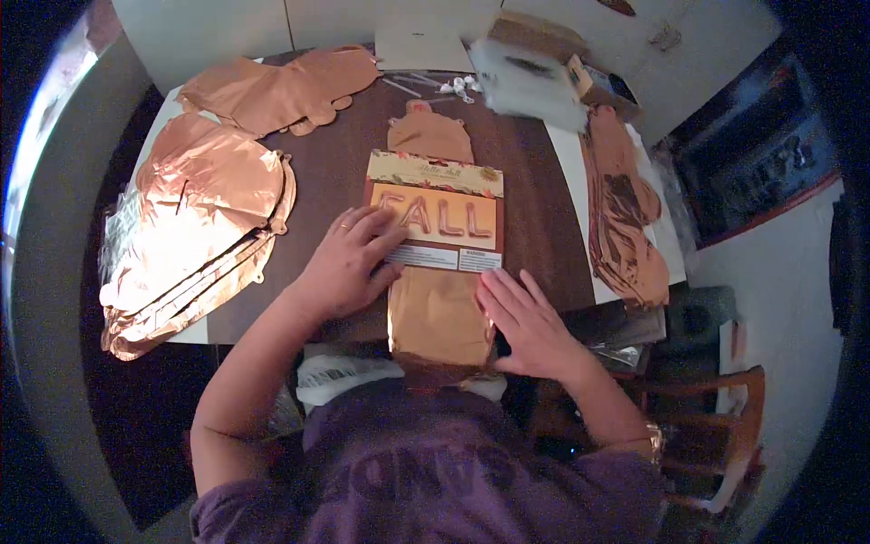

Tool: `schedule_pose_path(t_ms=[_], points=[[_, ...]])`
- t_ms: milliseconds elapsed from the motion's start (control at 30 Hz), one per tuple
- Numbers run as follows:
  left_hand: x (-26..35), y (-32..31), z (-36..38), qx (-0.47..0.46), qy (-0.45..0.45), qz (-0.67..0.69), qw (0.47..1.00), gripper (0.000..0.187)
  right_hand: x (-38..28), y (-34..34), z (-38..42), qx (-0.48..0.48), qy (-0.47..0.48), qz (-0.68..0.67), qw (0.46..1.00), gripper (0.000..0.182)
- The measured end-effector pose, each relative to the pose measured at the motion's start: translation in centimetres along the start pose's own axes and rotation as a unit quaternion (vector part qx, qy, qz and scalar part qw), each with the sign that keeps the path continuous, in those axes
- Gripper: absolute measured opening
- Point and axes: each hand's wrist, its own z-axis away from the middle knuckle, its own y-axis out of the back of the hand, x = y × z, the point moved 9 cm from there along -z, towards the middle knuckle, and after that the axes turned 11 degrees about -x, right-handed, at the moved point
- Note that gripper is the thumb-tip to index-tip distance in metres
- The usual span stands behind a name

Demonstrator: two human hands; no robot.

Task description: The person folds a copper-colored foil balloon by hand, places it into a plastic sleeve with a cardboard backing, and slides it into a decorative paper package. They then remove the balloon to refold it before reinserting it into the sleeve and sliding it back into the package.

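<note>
A printed "FALL" packaging card [437, 245] lies across a flat, uninflated copper foil balloon [441, 313] in the middle of the brown table. The balloon shows above and below the card. My left hand [355, 258] rests over the card's left edge, its fingers spread across the lettering and covering part of it. My right hand [527, 325] lies along the balloon's right edge, just below the card's lower right corner, fingers stretched out. Neither hand visibly grips anything.
Stacked copper foil balloons [204, 195] lie at the left, with more foil [281, 91] behind them. Another foil pile [625, 218] lies at the right. Clear plastic bags [530, 86], small white pieces [460, 87] and boxes stand at the back. A wooden chair [748, 426] is at the right.
</note>
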Motion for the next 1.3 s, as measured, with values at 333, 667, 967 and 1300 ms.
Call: schedule_pose_path(t_ms=[333,667,967,1300], points=[[3.3,-0.7,3.2,0.011,-0.033,0.021,0.999,0.047,-1.4,-0.9,2.2,0.271,0.037,0.056,0.960,0.027],[5.2,-1.5,4.7,0.018,-0.039,0.039,0.998,0.039,-1.5,-0.1,2.8,0.316,0.018,0.035,0.948,0.021],[6.8,-0.5,5.8,0.023,-0.073,-0.035,0.996,0.051,-1.1,-0.2,2.7,0.334,0.024,-0.010,0.942,0.022],[6.0,-1.5,5.7,0.092,-0.035,-0.055,0.994,0.038,0.0,-0.1,2.1,0.305,0.040,-0.042,0.951,0.029]])
